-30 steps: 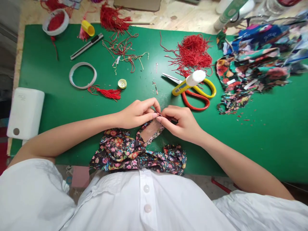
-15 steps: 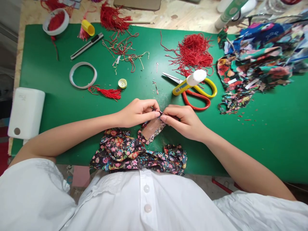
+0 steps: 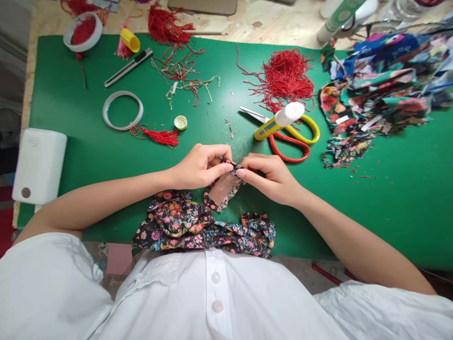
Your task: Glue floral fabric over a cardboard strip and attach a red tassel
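Both hands pinch one end of a floral fabric strip, mid tabletop near the front edge.

Left hand and right hand meet, fingers closed narrow on the fabric strip. Its long axis slants from the pinched far-right tip down toward the near-left, joining bunched floral fabric at the front edge. Scissors lie just beyond the right hand.

Dark floral fabric strip, bunched at mat's near edge; folded end lifted, pale underside up.
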`<act>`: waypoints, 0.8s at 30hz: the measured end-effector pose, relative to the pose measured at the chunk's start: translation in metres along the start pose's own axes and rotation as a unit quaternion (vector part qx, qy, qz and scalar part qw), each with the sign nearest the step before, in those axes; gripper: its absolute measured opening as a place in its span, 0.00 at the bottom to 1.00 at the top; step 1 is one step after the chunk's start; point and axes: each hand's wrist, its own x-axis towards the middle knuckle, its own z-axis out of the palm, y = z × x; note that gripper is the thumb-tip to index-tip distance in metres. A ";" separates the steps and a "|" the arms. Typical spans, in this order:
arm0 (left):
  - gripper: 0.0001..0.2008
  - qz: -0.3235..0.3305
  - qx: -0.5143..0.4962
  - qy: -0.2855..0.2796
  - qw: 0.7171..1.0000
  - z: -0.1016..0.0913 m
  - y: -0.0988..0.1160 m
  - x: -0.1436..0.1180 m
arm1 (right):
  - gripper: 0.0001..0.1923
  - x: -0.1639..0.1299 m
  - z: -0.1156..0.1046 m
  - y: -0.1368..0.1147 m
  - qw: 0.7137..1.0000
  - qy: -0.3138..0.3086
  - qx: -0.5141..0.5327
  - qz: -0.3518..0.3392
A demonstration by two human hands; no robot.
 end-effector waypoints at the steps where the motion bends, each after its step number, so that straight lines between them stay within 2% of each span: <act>1: 0.12 0.001 -0.006 -0.001 1.000 -0.001 -0.001 0.001 | 0.23 0.000 0.000 0.000 1.000 0.002 0.009 -0.004; 7: 0.20 0.011 -0.029 -0.028 0.999 -0.003 -0.003 0.004 | 0.24 0.002 -0.002 0.000 0.998 0.009 0.053 -0.014; 12: 0.22 0.023 -0.021 -0.036 0.999 -0.004 -0.001 0.002 | 0.23 0.001 -0.002 0.000 0.997 0.007 0.071 -0.008; 15: 0.21 -0.003 -0.060 -0.044 0.997 -0.003 -0.002 0.001 | 0.22 0.000 -0.002 0.000 0.995 0.025 0.098 0.011; 19: 0.20 -0.052 -0.143 -0.086 0.985 -0.002 -0.004 -0.001 | 0.23 -0.002 0.000 0.001 0.992 0.044 0.111 0.048; 24: 0.20 -0.051 -0.137 -0.111 0.983 -0.003 -0.002 -0.002 | 0.24 -0.002 0.001 0.004 0.993 0.035 0.103 0.039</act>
